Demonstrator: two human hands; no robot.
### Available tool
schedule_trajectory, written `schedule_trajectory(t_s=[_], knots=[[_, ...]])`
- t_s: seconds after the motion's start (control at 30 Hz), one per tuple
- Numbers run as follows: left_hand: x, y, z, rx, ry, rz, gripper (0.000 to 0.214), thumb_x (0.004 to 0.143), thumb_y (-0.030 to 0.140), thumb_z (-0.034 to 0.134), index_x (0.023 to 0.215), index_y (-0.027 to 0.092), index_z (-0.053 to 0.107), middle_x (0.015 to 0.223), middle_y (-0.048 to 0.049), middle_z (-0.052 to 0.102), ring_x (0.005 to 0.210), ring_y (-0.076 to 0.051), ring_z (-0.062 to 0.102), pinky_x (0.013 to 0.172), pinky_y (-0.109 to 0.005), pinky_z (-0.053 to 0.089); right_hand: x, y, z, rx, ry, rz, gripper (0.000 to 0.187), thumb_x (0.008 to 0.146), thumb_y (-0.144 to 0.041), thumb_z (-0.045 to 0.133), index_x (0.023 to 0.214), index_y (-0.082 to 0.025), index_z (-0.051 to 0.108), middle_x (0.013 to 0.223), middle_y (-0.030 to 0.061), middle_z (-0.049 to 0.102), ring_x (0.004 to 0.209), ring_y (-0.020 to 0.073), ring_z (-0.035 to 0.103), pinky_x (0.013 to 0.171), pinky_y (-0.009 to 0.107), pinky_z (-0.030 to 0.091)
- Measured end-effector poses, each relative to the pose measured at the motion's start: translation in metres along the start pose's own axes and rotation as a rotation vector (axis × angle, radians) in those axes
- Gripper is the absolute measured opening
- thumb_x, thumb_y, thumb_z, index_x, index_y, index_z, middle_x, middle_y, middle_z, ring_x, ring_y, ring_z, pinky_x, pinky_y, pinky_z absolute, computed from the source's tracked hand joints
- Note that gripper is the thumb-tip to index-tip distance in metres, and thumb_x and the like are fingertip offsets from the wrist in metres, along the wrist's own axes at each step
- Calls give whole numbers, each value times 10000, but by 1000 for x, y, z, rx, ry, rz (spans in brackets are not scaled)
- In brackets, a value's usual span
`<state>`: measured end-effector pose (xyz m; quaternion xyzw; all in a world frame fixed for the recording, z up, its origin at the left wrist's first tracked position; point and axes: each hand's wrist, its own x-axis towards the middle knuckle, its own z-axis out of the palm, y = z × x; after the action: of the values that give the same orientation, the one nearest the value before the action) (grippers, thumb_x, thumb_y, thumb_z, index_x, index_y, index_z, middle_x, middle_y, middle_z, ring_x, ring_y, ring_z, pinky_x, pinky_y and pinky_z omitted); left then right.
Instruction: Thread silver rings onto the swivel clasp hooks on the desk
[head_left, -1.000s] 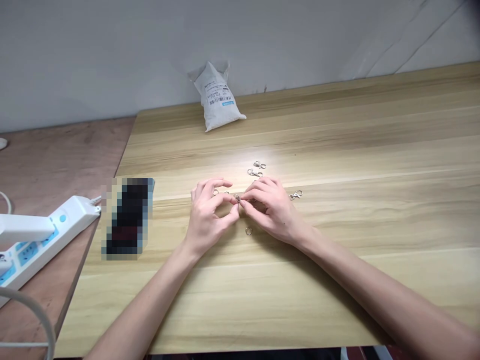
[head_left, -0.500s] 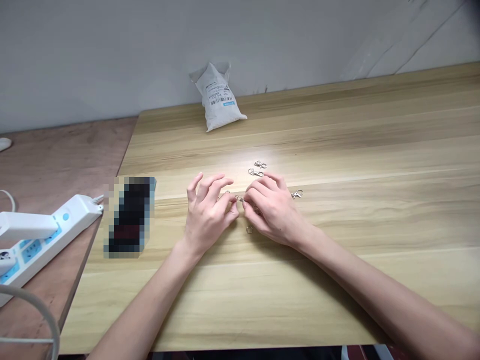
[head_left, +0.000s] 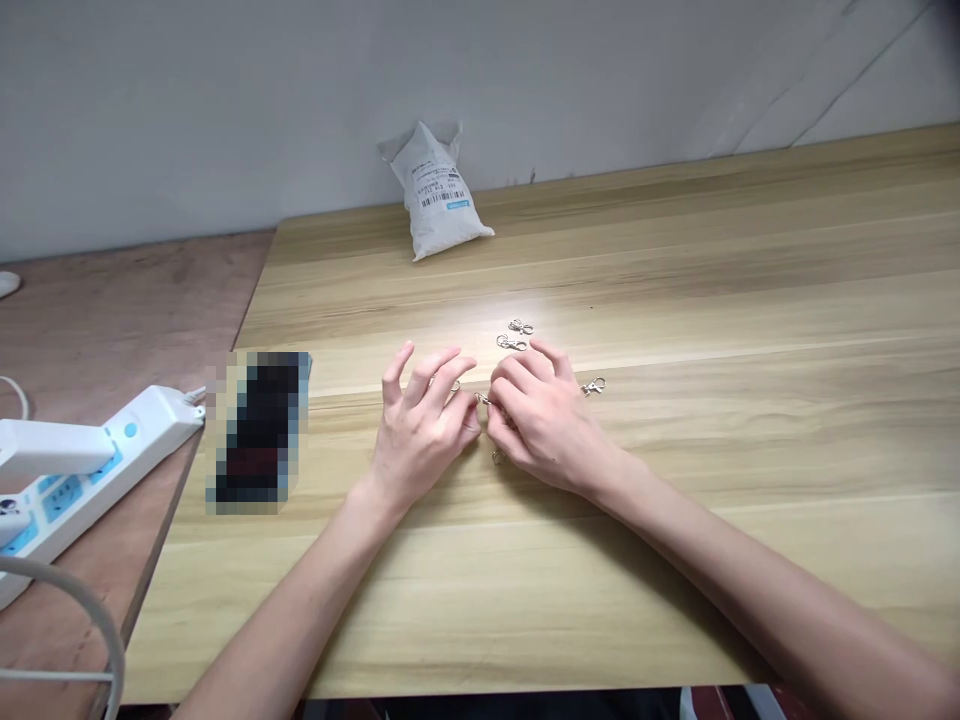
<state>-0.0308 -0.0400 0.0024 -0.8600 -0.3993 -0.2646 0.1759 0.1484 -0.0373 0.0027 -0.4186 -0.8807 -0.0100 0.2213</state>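
My left hand [head_left: 421, 420] and my right hand [head_left: 541, 415] meet at the middle of the light wooden table [head_left: 675, 480]. Between their pinched fingertips sits a small metal clasp [head_left: 481, 399]. The left hand's other fingers are raised and spread. My right hand's fingers curl over the clasp. A small metal ring [head_left: 496, 458] lies on the table, partly under my right hand. Two loose clasps, the far clasp [head_left: 520, 327] and the nearer clasp [head_left: 511, 343], lie just beyond the hands; a third clasp [head_left: 593, 385] lies right of my right hand.
A white sealed bag [head_left: 436, 195] with a barcode label stands at the back by the wall. A blurred dark phone-like object [head_left: 259, 430] lies at the table's left edge. A white power strip [head_left: 82, 470] with a cable sits on the lower reddish table at left.
My left hand's free fingers have lifted and spread while its thumb and forefinger stay pinched at the clasp. My right hand has shifted slightly over the ring on the table.
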Motion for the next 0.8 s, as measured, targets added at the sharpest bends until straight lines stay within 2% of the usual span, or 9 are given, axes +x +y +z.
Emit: schedule_trajectory(t_s=[0.2, 0.4, 0.63, 0.77, 0.8], knots=[[-1, 2, 2, -11, -30, 5, 157, 856, 145, 587, 707, 188, 614, 1173, -61, 683, 1186, -242, 581, 1145, -507, 285, 0, -4, -3, -127, -22, -67, 218, 914, -200, 419, 834, -147, 614, 937, 100, 619, 1005, 238, 537, 1113, 482, 260], [0, 6, 3, -56, -76, 31, 156, 881, 134, 565, 751, 179, 640, 1215, -84, 662, 1247, -258, 537, 1161, -533, 272, 1, -7, -4, -168, -66, -70, 239, 919, -211, 419, 826, -140, 628, 944, 113, 627, 1042, 257, 539, 1135, 494, 250], [-3, 4, 3, -141, -102, -123, 162, 845, 155, 613, 685, 182, 606, 1218, -93, 644, 1267, -292, 501, 1137, -579, 299, 0, -4, -3, -117, -79, -122, 247, 934, -254, 430, 926, -123, 639, 987, 121, 617, 1030, 258, 531, 1130, 513, 249], [-4, -3, 2, -245, -172, -181, 39, 834, 150, 615, 825, 183, 635, 1226, -118, 626, 1285, -302, 473, 1110, -571, 335, -1, -1, -3, -69, -106, -129, 210, 916, -234, 448, 924, -136, 633, 963, 108, 612, 1024, 247, 531, 1142, 509, 229], [-4, -6, 2, -274, -185, -186, 70, 838, 147, 611, 889, 184, 641, 1229, -122, 623, 1285, -299, 469, 1096, -558, 357, -1, 0, -3, -54, -114, -135, 197, 909, -229, 453, 914, -142, 630, 962, 105, 611, 1025, 246, 531, 1141, 510, 231]])
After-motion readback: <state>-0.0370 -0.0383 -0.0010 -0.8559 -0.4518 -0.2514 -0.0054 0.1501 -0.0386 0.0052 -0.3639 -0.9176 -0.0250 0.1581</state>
